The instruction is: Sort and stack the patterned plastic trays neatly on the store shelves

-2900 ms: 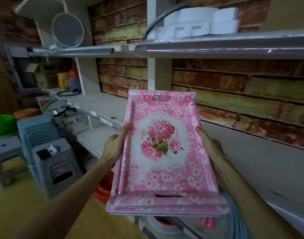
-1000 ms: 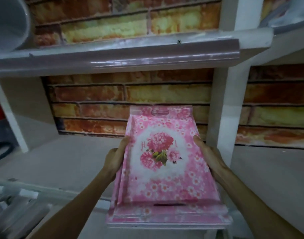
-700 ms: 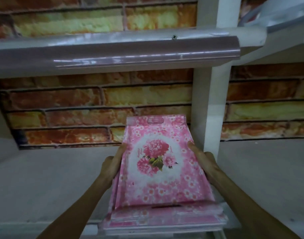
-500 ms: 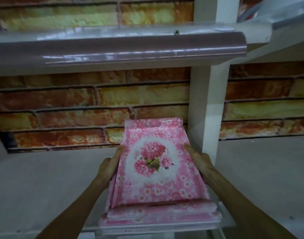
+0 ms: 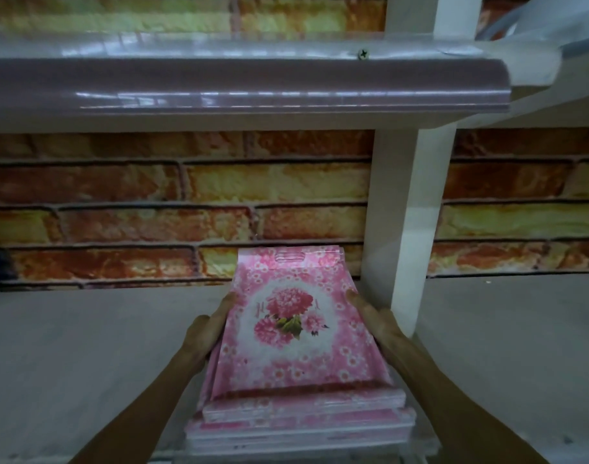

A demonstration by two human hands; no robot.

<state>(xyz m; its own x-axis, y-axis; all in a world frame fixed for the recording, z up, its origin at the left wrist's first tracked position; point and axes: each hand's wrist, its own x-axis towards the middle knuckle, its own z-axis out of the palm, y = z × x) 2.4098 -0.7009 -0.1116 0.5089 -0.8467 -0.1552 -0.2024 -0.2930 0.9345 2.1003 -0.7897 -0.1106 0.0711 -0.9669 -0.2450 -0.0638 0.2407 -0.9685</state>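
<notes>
A stack of pink trays (image 5: 293, 333) with a printed flower bouquet in a white oval is held flat between both my hands. My left hand (image 5: 207, 326) grips the stack's left long edge; my right hand (image 5: 373, 319) grips the right long edge. The stack's far end reaches over the grey shelf board (image 5: 85, 346), close to the brick-pattern back wall, with its near end at the shelf's front edge. The top tray's handle slot points at the wall. Whether the stack rests on the board I cannot tell.
A white upright post (image 5: 410, 229) stands just right of the stack, close to my right hand. The upper shelf (image 5: 239, 85) with a glossy rounded front lip hangs overhead. More grey shelf board (image 5: 520, 329) lies beyond the post.
The view swung from the aisle onto this shelf bay. Both hands have carried the tray stack forward and down into the bay, next to the white post.
</notes>
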